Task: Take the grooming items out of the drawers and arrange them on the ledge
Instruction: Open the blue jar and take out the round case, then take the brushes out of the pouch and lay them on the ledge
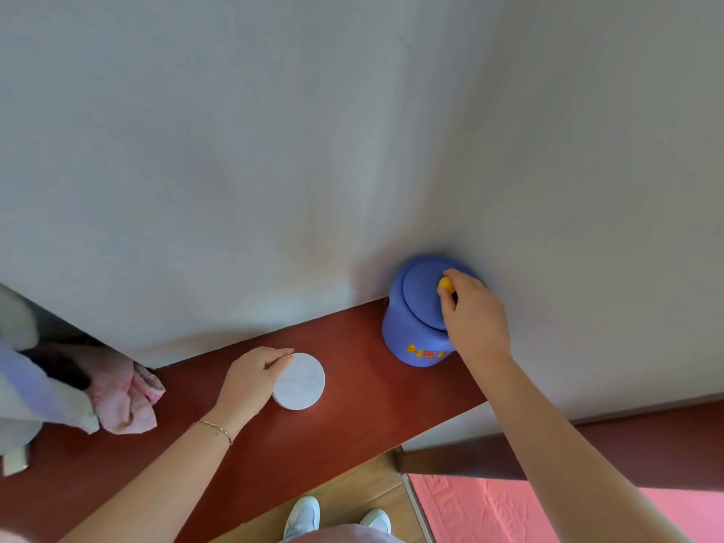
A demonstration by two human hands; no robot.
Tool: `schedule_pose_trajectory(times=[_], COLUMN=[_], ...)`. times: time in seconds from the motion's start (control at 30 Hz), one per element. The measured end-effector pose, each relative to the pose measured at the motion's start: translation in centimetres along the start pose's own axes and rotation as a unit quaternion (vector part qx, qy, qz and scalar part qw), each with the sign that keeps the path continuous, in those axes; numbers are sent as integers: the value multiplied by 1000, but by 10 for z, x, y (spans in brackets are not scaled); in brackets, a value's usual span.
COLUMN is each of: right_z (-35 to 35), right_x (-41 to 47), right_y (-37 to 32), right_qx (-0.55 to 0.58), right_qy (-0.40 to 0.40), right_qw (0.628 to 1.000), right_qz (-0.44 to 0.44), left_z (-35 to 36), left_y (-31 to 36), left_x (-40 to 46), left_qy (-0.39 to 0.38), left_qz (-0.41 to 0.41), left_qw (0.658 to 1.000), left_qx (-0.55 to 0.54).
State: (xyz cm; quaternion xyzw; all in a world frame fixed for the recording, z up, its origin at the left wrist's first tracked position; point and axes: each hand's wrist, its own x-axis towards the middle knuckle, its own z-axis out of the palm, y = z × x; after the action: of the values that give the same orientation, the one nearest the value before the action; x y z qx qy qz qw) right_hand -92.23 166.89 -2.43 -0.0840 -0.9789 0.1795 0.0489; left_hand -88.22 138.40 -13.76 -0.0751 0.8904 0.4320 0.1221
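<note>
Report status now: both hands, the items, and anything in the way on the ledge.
Left hand grips white round tin on ledge. Right hand pinches yellow knob of blue jar. Pink cloth lies at left, apart.

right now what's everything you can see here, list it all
blue jar: 1, blue with yellow and red lettering, on the ledge against the wall
jar lid: 1, blue with a yellow knob, on the jar
round tin: 1, white, on the ledge left of the jar
ledge: 1, reddish-brown wood, along the wall
cloths: a bundle, pink and white, far left
mat: 1, pink, on the floor
shoes: 2, white, on the floor
left hand: holds the tin's edge
right hand: pinches the lid's knob
</note>
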Motion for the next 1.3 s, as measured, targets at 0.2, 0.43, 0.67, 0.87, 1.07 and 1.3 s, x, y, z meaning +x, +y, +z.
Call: schedule_pose_trajectory(times=[0.2, 0.43, 0.67, 0.87, 1.07, 1.3], right_z=[-2, 0, -5, 25, 73, 92], right_x=[1, 2, -18, -73, -108, -135], right_y=[0, 4, -7, -47, -79, -126], right_qx=[-52, -48, -53, -32, -134, -128], right_qy=[-22, -31, 49, -5, -144, -189], right_qw=[998, 998, 993, 970, 933, 901], right_qz=[-19, -14, -95, -242, -302, -368], left_z=[7, 14, 5, -28, -73, -118], left_y=[-5, -6, -11, -23, -41, -69], left_x=[-6, -6, -5, -25, -63, -124], left_qy=[46, 76, 81, 77, 94, 174], left_qz=[-6, 9, 61, 205, 175, 121], left_qw=[999, 996, 990, 926, 919, 922], left_qx=[14, 41, 99, 307, 340, 324])
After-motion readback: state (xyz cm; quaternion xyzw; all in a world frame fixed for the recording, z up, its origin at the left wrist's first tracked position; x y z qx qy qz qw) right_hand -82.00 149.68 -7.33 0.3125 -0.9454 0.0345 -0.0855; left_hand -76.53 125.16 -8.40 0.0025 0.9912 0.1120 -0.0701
